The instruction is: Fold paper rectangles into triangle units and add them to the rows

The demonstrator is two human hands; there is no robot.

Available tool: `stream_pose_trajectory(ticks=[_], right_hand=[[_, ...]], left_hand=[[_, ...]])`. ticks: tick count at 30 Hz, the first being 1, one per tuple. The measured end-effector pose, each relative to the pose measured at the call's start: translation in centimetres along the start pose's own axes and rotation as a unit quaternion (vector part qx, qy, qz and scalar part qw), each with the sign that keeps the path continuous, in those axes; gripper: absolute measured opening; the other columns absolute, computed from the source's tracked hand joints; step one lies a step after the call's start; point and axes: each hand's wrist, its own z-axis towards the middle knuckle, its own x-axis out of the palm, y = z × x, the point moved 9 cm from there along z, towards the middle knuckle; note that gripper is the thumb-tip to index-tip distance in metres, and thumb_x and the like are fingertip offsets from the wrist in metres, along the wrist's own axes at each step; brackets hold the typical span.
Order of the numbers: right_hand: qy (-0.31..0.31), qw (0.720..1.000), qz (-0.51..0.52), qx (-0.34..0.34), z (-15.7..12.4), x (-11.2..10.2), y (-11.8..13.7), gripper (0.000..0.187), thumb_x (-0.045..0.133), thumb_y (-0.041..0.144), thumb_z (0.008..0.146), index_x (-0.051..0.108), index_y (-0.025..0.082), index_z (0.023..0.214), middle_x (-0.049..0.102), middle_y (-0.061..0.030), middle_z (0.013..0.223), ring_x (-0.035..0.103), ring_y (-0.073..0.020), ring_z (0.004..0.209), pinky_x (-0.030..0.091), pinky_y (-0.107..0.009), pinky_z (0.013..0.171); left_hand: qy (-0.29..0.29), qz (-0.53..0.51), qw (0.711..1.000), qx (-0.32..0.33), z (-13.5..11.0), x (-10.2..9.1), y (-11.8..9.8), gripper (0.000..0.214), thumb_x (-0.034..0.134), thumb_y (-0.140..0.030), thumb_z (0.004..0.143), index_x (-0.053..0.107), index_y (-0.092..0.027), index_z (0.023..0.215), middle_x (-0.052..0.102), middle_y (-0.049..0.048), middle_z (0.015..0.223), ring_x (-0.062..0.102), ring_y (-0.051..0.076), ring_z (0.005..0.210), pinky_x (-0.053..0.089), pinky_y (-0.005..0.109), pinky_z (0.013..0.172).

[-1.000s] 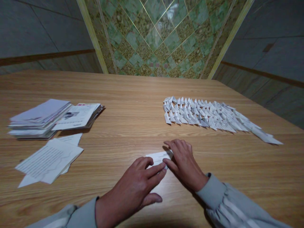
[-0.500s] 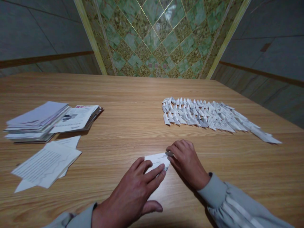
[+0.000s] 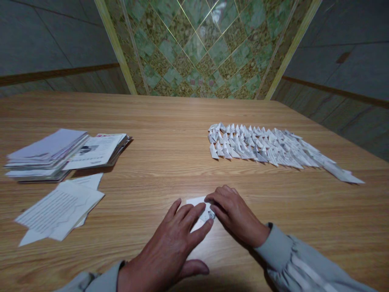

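A small folded piece of white paper [image 3: 196, 200] lies flat on the table in front of me, partly covered by my fingers. My left hand [image 3: 174, 237] rests with its fingers spread, the fingertips pressing the paper down and the thumb held apart. At the paper's right end, my right hand [image 3: 235, 213] is closed, its thumb and fingers pinching the folded edge. What lies beneath those fingertips is hidden. Beyond my right hand stand rows of folded paper pieces with pointed tips [image 3: 249, 146].
On the left of the wooden table [image 3: 158, 162] is a thick stack of paper [image 3: 45, 156] beside a printed booklet pile [image 3: 100, 152]. Several loose printed sheets [image 3: 60, 209] lie nearer to me. A tiled wall [image 3: 194, 52] rises behind the table.
My right hand has moved slightly left over the paper, bringing its right edge inward. The left fingers have shifted a little on the paper, so less of it shows.
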Motion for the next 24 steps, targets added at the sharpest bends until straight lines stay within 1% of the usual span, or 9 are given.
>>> stream_pose_trajectory(ticks=[3,5,10,13,16,18,20,22,24], right_hand=[[0.0,1.0,-0.009,0.006,-0.2,-0.5,-0.1,0.029,0.072,0.025,0.088,0.058,0.021,0.113,0.062,-0.0038,0.101,0.051,-0.0228,0.097,0.036,-0.036,0.086],[0.008,1.0,-0.026,0.008,-0.3,-0.6,-0.1,0.035,0.075,0.028,0.085,0.057,0.021,0.115,0.062,-0.0042,0.103,0.051,-0.0238,0.099,0.035,-0.037,0.087],[0.011,0.999,-0.026,0.026,-0.3,-0.9,-1.3,0.035,0.076,0.031,0.084,0.057,0.023,0.113,0.063,-0.0038,0.105,0.052,-0.024,0.1,0.034,-0.038,0.087],[-0.015,0.997,-0.022,0.068,-0.3,-1.4,-3.0,0.028,0.074,0.024,0.086,0.058,0.023,0.11,0.063,-0.0032,0.103,0.053,-0.0237,0.1,0.034,-0.038,0.087],[-0.047,0.994,-0.019,0.101,-0.3,-1.9,-4.3,0.019,0.068,0.016,0.088,0.059,0.022,0.104,0.064,-0.003,0.1,0.054,-0.0232,0.098,0.035,-0.038,0.085],[-0.062,0.994,-0.014,0.09,-0.3,-2.1,-3.9,0.015,0.064,0.013,0.089,0.06,0.022,0.101,0.063,-0.0032,0.099,0.054,-0.0227,0.098,0.036,-0.037,0.084],[-0.063,0.996,-0.016,0.064,-0.2,-2.2,-2.9,0.016,0.065,0.016,0.089,0.061,0.021,0.103,0.062,-0.0037,0.101,0.053,-0.0228,0.099,0.037,-0.036,0.085],[-0.051,0.997,-0.028,0.047,-0.2,-2.1,-1.8,0.026,0.072,0.022,0.085,0.06,0.022,0.108,0.06,-0.0045,0.105,0.052,-0.0238,0.101,0.037,-0.037,0.087],[-0.038,0.997,-0.048,0.048,-0.3,-1.9,-1.2,0.036,0.078,0.026,0.079,0.06,0.022,0.11,0.059,-0.0051,0.107,0.052,-0.0253,0.103,0.037,-0.039,0.088]], left_hand=[[0.002,0.013,1.0,-0.012,0.0,0.0,0.2,0.085,0.066,-0.07,0.076,0.044,-0.027,0.145,0.055,0.0184,0.137,0.049,0.039,0.12,0.025,0.066,0.103],[0.004,0.019,1.0,-0.02,0.0,0.0,0.3,0.086,0.068,-0.071,0.073,0.045,-0.03,0.144,0.057,0.0172,0.134,0.05,0.04,0.118,0.024,0.068,0.103],[0.004,0.032,0.999,-0.027,-0.1,0.0,0.1,0.084,0.07,-0.068,0.073,0.045,-0.03,0.144,0.057,0.0171,0.135,0.051,0.04,0.119,0.025,0.068,0.103],[0.004,0.041,0.999,-0.032,-0.2,0.0,0.0,0.085,0.073,-0.066,0.072,0.046,-0.03,0.144,0.057,0.0169,0.136,0.051,0.041,0.12,0.024,0.069,0.103],[0.001,0.035,0.999,-0.032,-0.2,-0.1,0.0,0.081,0.068,-0.068,0.076,0.047,-0.03,0.144,0.059,0.0167,0.134,0.052,0.041,0.118,0.025,0.07,0.101],[-0.005,0.028,0.999,-0.024,-0.1,-0.2,0.0,0.076,0.062,-0.068,0.081,0.046,-0.03,0.144,0.059,0.0165,0.134,0.053,0.04,0.118,0.026,0.07,0.1],[-0.011,0.027,0.999,-0.015,-0.1,-0.3,0.0,0.069,0.059,-0.064,0.086,0.044,-0.032,0.145,0.058,0.015,0.137,0.052,0.039,0.12,0.026,0.069,0.102],[-0.019,0.031,0.999,-0.012,0.0,-0.3,0.1,0.064,0.059,-0.06,0.088,0.043,-0.034,0.145,0.056,0.0136,0.14,0.05,0.038,0.123,0.024,0.068,0.103],[-0.026,0.036,0.999,-0.01,-0.1,-0.1,0.1,0.063,0.061,-0.056,0.088,0.043,-0.034,0.145,0.053,0.013,0.144,0.048,0.038,0.125,0.023,0.069,0.104]])
